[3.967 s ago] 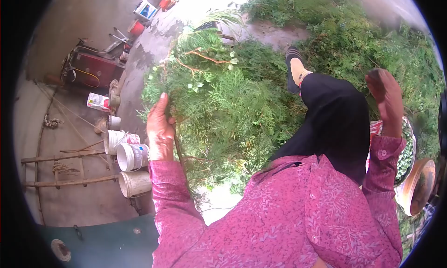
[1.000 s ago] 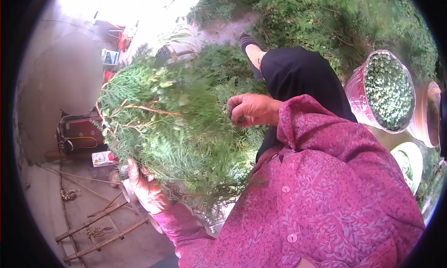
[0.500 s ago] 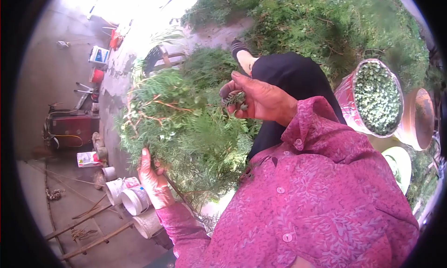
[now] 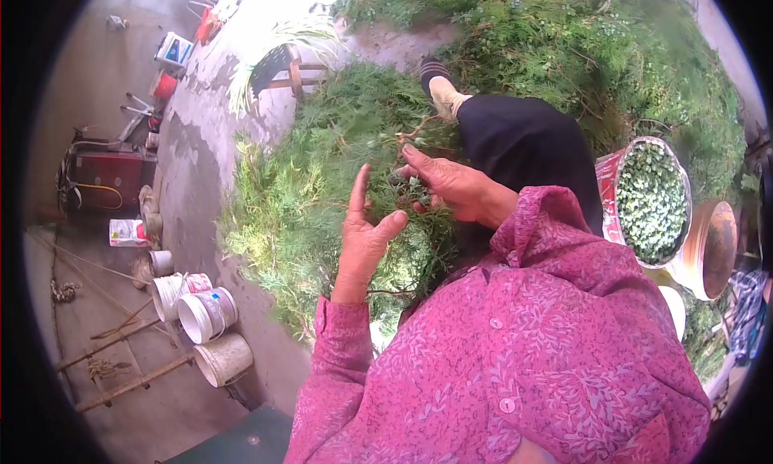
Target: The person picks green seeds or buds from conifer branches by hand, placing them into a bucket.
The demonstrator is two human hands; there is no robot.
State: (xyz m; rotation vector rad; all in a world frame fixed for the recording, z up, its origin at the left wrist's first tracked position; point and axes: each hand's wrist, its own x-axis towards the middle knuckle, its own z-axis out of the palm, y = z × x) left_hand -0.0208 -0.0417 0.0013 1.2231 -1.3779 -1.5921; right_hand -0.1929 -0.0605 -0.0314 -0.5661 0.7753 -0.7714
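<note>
Green foliage (image 4: 274,214) is filling the middle of the frame, and I am working over it with both hands close together. My left hand (image 4: 360,250) is opening wide, its forefinger pointing up and its thumb spreading out; the view is not showing whether it is gripping any stem. My right hand (image 4: 467,186) is curling its fingers round a few dark-green pieces (image 4: 409,194), with a brown twig (image 4: 419,130) lying just above its thumb.

At the right of the frame, pale-green bits (image 4: 654,206) are already nearly filling the red-and-white bucket (image 4: 608,202), which is standing beside a brown tub (image 4: 717,250). A good amount seems to be gathering there, yet a big leafy heap (image 4: 523,37) is lying across the upper right, so plenty is remaining. At the lower left, 3 white buckets (image 4: 208,312) are resting on their sides.

Compared with 0.5 seconds ago, my 2 hands are sitting much nearer each other, the left one coming in from farther left, and the red-and-white bucket is showing lower in the frame.
</note>
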